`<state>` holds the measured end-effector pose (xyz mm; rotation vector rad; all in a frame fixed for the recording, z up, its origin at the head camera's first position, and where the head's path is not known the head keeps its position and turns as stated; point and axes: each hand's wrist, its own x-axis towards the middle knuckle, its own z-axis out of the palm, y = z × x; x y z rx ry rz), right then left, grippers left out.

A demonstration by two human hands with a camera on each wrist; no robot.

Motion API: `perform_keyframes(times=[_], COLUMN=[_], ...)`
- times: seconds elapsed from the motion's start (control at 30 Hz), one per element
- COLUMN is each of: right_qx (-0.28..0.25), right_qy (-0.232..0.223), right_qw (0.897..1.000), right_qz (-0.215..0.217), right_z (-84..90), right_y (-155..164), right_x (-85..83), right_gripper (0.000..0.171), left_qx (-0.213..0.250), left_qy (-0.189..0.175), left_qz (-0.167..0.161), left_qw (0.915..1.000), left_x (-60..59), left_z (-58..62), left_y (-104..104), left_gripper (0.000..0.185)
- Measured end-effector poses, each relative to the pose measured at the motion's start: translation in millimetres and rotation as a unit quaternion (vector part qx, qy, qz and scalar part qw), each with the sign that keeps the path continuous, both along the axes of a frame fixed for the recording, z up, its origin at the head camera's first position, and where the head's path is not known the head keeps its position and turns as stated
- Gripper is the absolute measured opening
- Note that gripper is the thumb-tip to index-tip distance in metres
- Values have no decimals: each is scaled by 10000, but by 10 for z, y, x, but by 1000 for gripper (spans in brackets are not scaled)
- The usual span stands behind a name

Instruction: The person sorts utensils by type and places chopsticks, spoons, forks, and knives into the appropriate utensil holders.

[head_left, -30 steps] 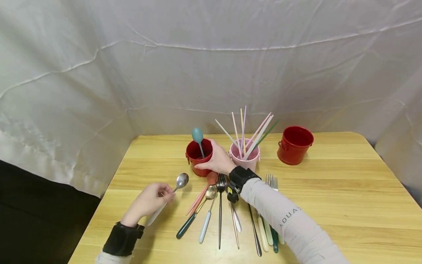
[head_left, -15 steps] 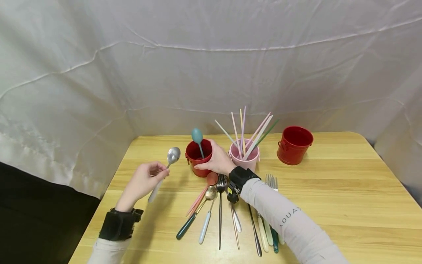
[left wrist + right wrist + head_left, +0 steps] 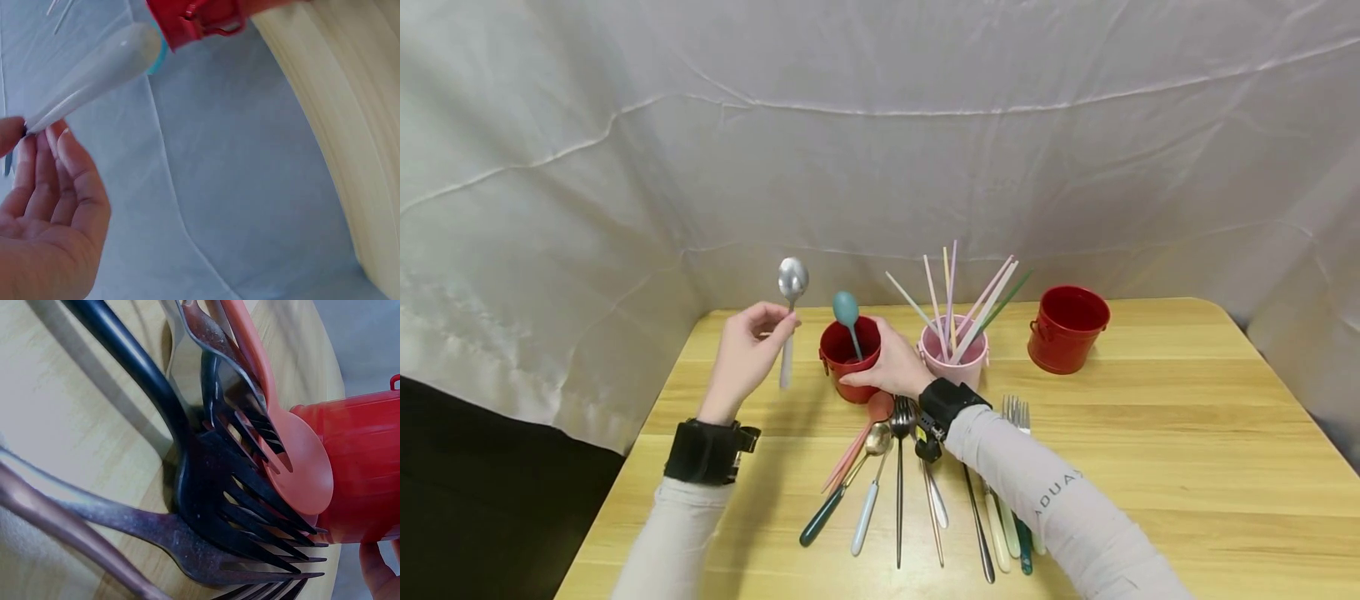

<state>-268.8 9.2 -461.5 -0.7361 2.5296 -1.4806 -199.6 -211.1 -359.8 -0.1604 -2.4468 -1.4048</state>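
The left hand (image 3: 747, 358) pinches a metal spoon (image 3: 793, 279) between thumb and fingers, around its handle. This spoon is in the air, nearly upright, with the bowl at the top – it is near the left red bucket (image 3: 837, 377), on its left side. The right hand (image 3: 891, 362) is spread wide and grips this bucket, the thumb on the front wall and the fingers at the right side of the rim. Inside the bucket stands a teal spoon (image 3: 846, 310), bowl up and a little tilted. Just in front lie a salmon spoon (image 3: 881, 407) and a black fork (image 3: 901, 425), among other cutlery. To the right, a pink bucket (image 3: 955, 372) holds thin sticks (image 3: 985, 312); a second red bucket (image 3: 1063, 354) stands farther right – all on the wooden table (image 3: 1187, 417).
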Motion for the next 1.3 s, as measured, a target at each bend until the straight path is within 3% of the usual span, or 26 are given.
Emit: perform_keyframes(times=[0.17,0.3,0.5,0.67,0.87,1.3], right_qx=[-51,-65,-60,-46,-65,-111], right_qy=[103,121,65,92,95,-97], right_qw=[9999,9998,9999,9999,9999,9999], right_qz=[86,112,88,53,43,56], right_z=[-14,-13,1,-3,-5,-8], right_y=[-7,-10,-19,-22,-5,-15], right_x=[-6,-13,-4,-6,-24,-24], right_gripper=[93,93,93,93,93,82], left_qx=[624,805,644,207,-394,-839], left_qy=[232,380,505,212,-421,-509], left_qz=[231,336,352,256,99,136], left_qw=[9975,9955,9960,9992,9983,9951], left_x=[-154,-273,-390,-436,-390,-70], left_z=[35,19,-120,-239,-370,-722], left_y=[129,237,321,340,292,99], left_gripper=[24,23,23,23,36,16])
